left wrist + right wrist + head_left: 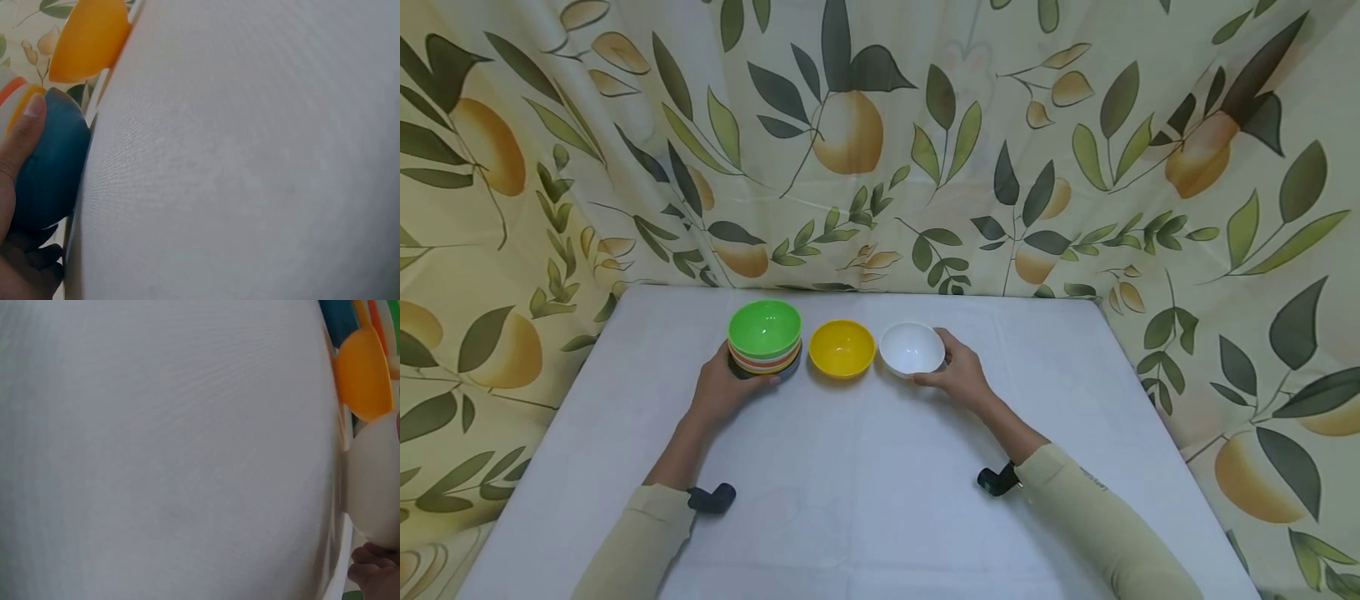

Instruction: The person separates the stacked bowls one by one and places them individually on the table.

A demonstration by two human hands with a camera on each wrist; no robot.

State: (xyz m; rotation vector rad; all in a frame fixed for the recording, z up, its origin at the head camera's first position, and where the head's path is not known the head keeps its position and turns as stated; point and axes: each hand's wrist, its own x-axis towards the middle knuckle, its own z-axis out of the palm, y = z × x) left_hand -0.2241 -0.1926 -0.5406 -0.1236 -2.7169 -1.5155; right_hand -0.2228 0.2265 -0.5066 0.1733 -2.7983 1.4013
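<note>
A cloth [970, 192] printed with fruit and leaves hangs behind my white-covered desk [850, 475]. Near the far edge stands a stack of bowls [765, 363], green bowl [765, 327] uppermost, blue bowl [57, 164] lowest; my left hand [724, 385] grips it low down. Just beside it sits the yellow bowl [842, 350], then the white bowl [912, 348], pinched between my right hand's [961, 368] thumb and fingers. An uneven squeeze, I think, could tip the nested stack. My forearms reach forward, converging.

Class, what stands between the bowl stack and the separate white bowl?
A yellow bowl stands between the bowl stack and white bowl in the head view.
</note>
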